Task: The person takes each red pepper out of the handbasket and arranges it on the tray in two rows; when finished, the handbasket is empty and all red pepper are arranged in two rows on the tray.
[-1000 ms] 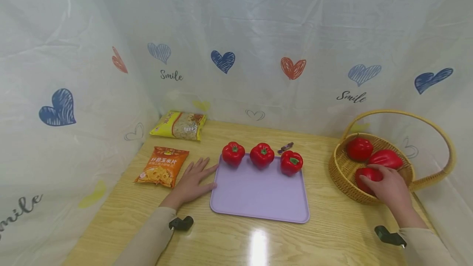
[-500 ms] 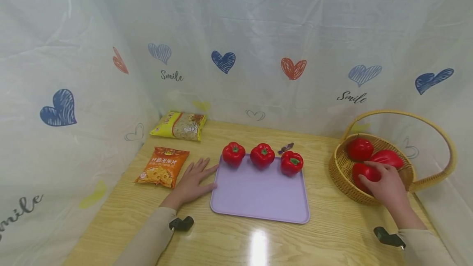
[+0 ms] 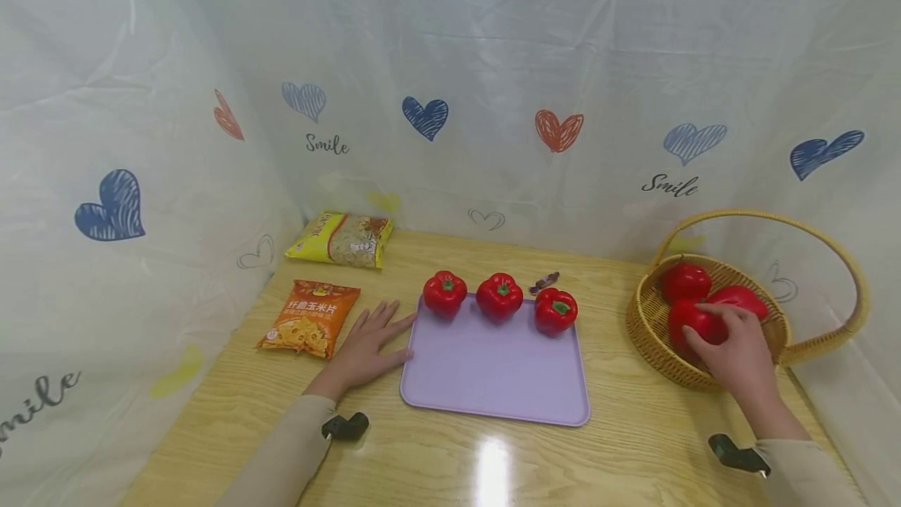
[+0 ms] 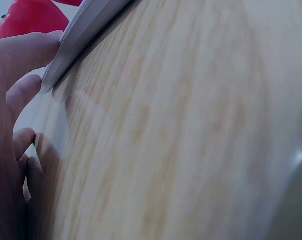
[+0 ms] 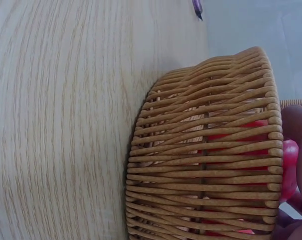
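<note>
My right hand [image 3: 739, 350] reaches into the wicker basket [image 3: 644, 339] and grips a red bell pepper [image 3: 684, 323] between thumb and fingers; the palm side is hidden. Behind it in the basket lie a red pepper [image 3: 684, 283] and another smooth red vegetable [image 3: 742, 299]. The basket wall [image 5: 206, 150] hides most of the pepper [image 5: 290, 162] in the right wrist view. With fingers spread, my left hand [image 3: 366, 346] rests on the table, touching the left rim of the lilac tray [image 3: 493, 374]. Three red bell peppers [image 3: 499, 297] stand in a row along the tray's far edge.
An orange snack bag [image 3: 310, 319] lies left of my left hand, with a yellow bag [image 3: 341, 239] behind it. A small purple-wrapped item [image 3: 544, 282] sits beyond the tray. The basket's tall handle [image 3: 855, 280] arches over its right side. A printed curtain [image 3: 486, 61] surrounds the table.
In the basket, the right hand has shifted slightly left and away from me, and the gripped pepper has turned and moved back with it. The left hand stays on the tray rim.
</note>
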`<state>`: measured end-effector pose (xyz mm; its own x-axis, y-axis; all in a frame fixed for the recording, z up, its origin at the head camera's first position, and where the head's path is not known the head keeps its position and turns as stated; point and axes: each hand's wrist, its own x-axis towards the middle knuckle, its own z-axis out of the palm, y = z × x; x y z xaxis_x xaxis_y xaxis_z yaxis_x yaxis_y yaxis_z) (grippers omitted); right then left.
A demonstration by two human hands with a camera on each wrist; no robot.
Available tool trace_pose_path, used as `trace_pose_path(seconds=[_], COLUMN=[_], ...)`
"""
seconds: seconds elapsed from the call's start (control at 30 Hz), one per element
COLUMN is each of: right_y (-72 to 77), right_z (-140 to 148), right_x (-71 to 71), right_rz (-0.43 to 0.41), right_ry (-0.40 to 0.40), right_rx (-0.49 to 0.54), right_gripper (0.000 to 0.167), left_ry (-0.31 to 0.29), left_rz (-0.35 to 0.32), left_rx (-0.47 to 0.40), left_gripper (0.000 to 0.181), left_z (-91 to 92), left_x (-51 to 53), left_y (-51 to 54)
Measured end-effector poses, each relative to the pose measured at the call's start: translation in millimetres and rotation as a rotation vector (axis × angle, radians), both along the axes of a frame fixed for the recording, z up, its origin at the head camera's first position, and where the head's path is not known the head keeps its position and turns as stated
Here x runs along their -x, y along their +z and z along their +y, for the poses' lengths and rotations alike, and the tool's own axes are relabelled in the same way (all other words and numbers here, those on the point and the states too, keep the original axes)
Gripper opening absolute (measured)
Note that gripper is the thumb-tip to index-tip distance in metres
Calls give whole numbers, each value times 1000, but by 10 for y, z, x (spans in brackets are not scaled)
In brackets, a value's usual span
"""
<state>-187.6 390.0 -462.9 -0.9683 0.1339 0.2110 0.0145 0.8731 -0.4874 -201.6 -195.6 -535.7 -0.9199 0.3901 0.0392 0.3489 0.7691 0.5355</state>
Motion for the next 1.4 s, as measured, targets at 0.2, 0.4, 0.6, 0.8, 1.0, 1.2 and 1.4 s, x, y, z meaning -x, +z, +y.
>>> trace_pose_path(seconds=[0.2,0.4,0.6,0.8,1.0,1.2,1.4], right_y=[27,53,97,134,153,184,217], right_z=[-55,-99,-155,-210,-245,-276,-331], right_x=[-4,11,8,-3,-14,-29,-44], right_rz=[21,51,112,142,138,164,187], right_ry=[10,15,32,53,59,79,100], right_rx=[11,12,45,73,98,112,142], right_gripper=[51,50,47,46,49,47,45], left_ry=[-1,-2,-3,-4,-5,-5,-6], left_rz=[11,9,10,17,10,14,15], left_rx=[-3,-6,-5,-14,-9,-3,3], left_gripper=[68,67,67,67,68,68,68], left_z=[1,1,3,2,1,-4,-4], left_x=[-7,-10,-15,-15,-12,-7,-2], left_y=[1,4,13,12,2,1,-2])
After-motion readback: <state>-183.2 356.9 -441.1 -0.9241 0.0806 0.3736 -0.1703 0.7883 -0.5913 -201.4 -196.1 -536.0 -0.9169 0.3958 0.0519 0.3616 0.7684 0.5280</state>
